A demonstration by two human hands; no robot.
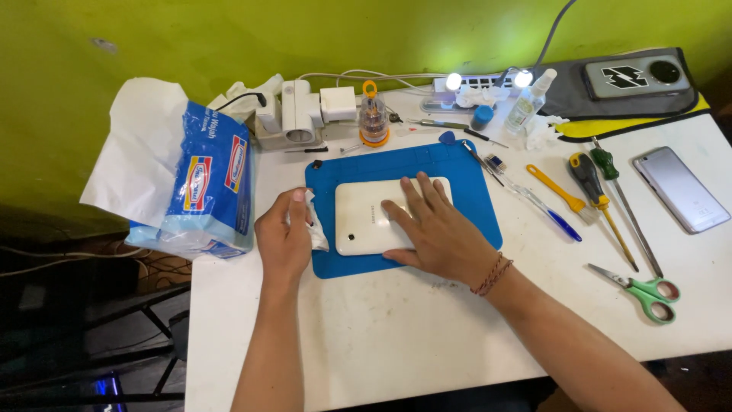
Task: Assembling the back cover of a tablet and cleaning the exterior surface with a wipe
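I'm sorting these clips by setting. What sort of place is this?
Most likely a small electronics repair bench. A white tablet lies face down on a blue work mat under the right hand, screwdrivers lie beside it, and the left hand holds a tissue.

Backdrop is a lime-green wall (229, 34), matte, with a small grey scuff upper left. White desk (396, 336) butts against it, lit by two small bright lamps (454, 81) at the back edge, so the middle of the top is well lit and the far right corner falls off darker. Left of the desk it's dim: dark floor (69, 305) with loose cables and a black metal frame (145, 313) below.
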